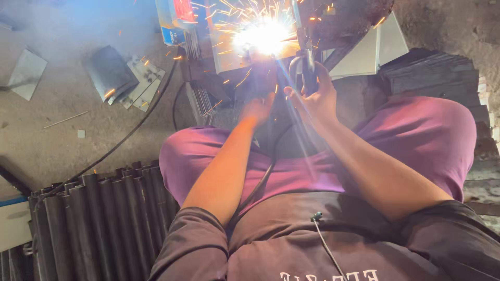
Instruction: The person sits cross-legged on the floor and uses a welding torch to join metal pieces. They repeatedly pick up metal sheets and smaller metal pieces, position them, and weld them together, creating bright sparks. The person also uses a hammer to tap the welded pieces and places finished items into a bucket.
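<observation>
Steel tubes [99, 224] leftward, glare perhaps hiding left grip [259, 106]; right grip [312, 99] clamped round pliers [307, 67]

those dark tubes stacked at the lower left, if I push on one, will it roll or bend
The dark tubes look round, so a loose top one would probably roll. They appear to be metal, so likely stiff and fairly heavy. Packed side by side, the lower ones should stay put.

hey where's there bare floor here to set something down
Bare concrete floor lies left of the knees, between the scattered metal plates and the stacked dark tubes; a cable crosses it. Crowded around the welding sparks, where both hands work, and at the plate stack on the right.
</observation>
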